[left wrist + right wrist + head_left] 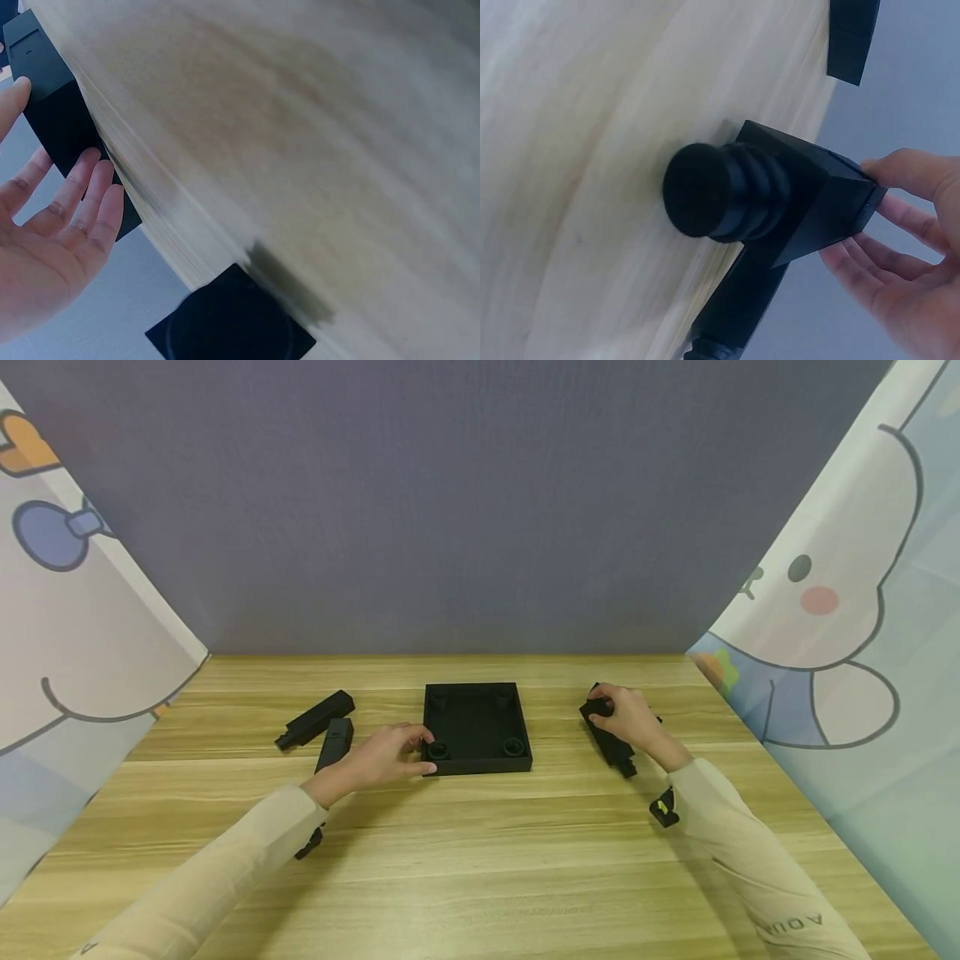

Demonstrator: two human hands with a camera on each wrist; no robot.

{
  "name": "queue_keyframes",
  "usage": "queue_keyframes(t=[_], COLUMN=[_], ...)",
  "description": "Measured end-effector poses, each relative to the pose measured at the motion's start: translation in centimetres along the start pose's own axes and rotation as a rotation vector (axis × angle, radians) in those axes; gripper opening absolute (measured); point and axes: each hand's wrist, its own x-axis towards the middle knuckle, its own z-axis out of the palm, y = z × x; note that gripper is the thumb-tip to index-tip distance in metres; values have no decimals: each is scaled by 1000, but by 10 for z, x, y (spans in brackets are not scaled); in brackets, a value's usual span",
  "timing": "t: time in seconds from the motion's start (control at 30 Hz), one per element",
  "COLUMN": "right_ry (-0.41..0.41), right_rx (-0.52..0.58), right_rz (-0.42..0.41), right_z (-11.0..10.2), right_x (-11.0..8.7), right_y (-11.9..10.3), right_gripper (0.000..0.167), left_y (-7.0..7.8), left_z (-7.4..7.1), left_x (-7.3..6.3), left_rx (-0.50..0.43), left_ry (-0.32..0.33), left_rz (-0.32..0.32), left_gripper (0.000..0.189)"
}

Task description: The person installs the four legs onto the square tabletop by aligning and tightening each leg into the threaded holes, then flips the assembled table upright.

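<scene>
Place: right of centre in the head view, a black, square-sided block with a ridged round end (611,748) is being held.
Long axis: a slant from upper left to lower right is being followed, the ridged end being pointed lower right.
Right hand (628,718): thumb and fingers are being clamped on the block.
Left hand (384,755): fingers, apart, are being rested at the lower-left corner of a black, square, shallow tray (480,767).
</scene>
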Motion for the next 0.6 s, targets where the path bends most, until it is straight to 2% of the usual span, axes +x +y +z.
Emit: queue_keyframes(t=[0.43, 0.6], right_ry=[38, 22], right_rx=[61, 76], right_rz=[-57, -55], right_z=[-5, -9], right_x=[2, 2], right_y=[-4, -4], right_gripper=[29, 31], left_y=[1, 0], left_z=[-1, 0], left_x=[-1, 0], left_rx=[11, 14], left_ry=[-2, -2], left_rz=[4, 5], left_gripper=[41, 42])
